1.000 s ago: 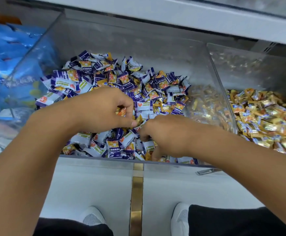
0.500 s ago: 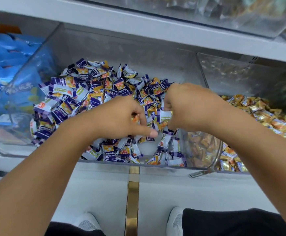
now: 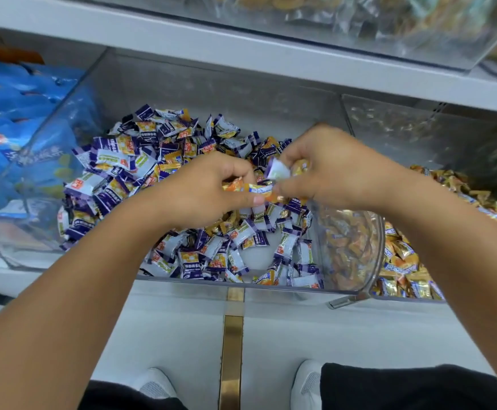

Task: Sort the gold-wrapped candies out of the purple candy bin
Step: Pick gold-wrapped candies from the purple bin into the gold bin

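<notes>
— Both hands have come up off the heap since a second ago; the right hand was buried low at the front of the purple candy bin and now sits level with the left hand, the two nearly touching above the middle of the pile.

— What are they holding?

— From where I watch, the left hand pinches a gold-wrapped candy between thumb and curled fingers. The right hand is curled round a few wrappers, one pale purple-edged piece and something gold behind it. I cannot tell the exact count.

— So the grab is mixed?

— I judge so. The best move is to shed the purple piece over its own bin before swinging right, so only gold crosses the clear divider into the gold candy bin just beside it.

— Any risk?

— Loose wrappers are slick; a light pinch could drop one onto the floor below the front lip. I would keep the hands over the bins while carrying across. More gold still shows among the purple candies.
</notes>
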`<state>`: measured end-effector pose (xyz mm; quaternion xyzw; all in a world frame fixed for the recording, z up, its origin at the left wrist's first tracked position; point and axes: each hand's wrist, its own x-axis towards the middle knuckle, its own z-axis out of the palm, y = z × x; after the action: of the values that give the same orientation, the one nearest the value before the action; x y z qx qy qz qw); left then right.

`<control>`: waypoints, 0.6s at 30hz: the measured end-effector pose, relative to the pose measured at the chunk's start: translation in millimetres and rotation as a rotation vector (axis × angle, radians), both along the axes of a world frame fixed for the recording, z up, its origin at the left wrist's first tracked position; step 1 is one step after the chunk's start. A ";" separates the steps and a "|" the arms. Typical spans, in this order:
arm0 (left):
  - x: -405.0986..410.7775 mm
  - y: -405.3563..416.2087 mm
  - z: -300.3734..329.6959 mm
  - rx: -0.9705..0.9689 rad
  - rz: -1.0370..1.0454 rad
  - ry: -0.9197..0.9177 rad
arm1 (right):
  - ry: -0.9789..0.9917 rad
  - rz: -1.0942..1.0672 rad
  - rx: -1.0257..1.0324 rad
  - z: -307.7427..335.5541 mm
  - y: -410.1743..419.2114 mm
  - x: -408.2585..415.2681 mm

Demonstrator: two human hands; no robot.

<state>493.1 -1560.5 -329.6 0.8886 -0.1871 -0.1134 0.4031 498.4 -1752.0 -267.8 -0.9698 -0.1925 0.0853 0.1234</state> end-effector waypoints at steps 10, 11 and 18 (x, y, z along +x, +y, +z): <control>-1.5 18.5 3.2 0.143 0.095 -0.077 | 0.553 0.427 -0.601 -26.6 43.1 -26.0; -2.4 17.3 2.9 0.151 0.085 -0.075 | 0.548 0.466 -0.637 -33.4 46.5 -26.1; -9.2 16.7 0.2 0.116 0.082 -0.005 | 0.266 0.301 -0.191 -12.5 20.5 -8.5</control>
<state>483.9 -1543.8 -329.4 0.9176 -0.1447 -0.1053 0.3549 489.9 -1731.5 -280.3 -0.9175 -0.3082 0.2479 0.0413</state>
